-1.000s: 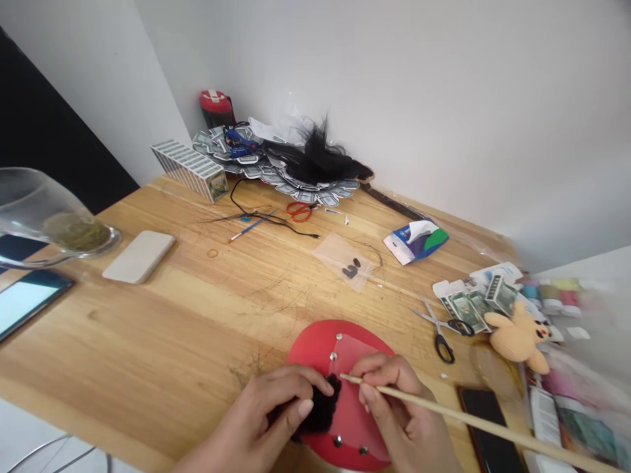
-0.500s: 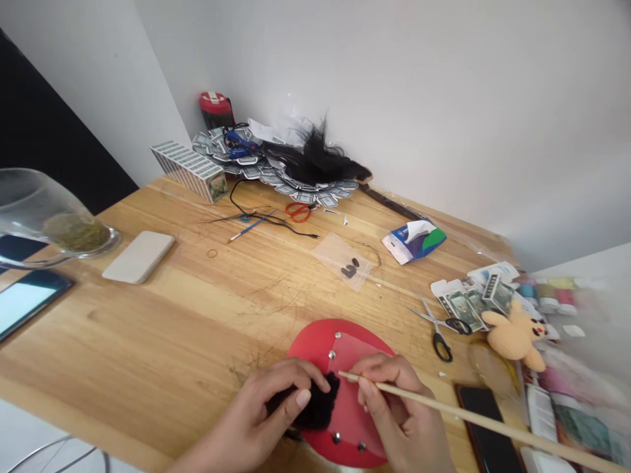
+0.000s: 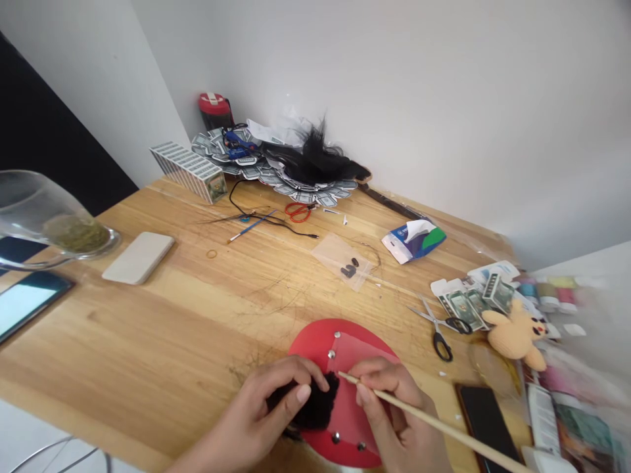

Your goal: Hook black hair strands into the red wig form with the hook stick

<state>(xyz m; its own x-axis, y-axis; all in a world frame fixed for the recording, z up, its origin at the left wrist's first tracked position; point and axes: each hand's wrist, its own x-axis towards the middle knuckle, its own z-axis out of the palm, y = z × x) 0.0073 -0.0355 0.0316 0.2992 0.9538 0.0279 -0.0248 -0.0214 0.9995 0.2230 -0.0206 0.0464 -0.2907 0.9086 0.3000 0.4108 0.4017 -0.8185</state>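
Note:
A red rounded board with metal studs and a pale pink panel lies at the near edge of the wooden table. My left hand is closed on a clump of black hair and presses it onto the board. My right hand grips a long thin wooden stick. The stick's tip sits right beside the hair clump.
Black-handled scissors, a black phone, a yellow plush toy and paper notes lie to the right. A clear bag, a white case, a glass bowl and a tablet lie further out. Hair and cards pile up at the back.
Both hands stay on the board. The stick has tilted slightly lower on the right, its tip still next to the hair clump. The view has shifted a little.

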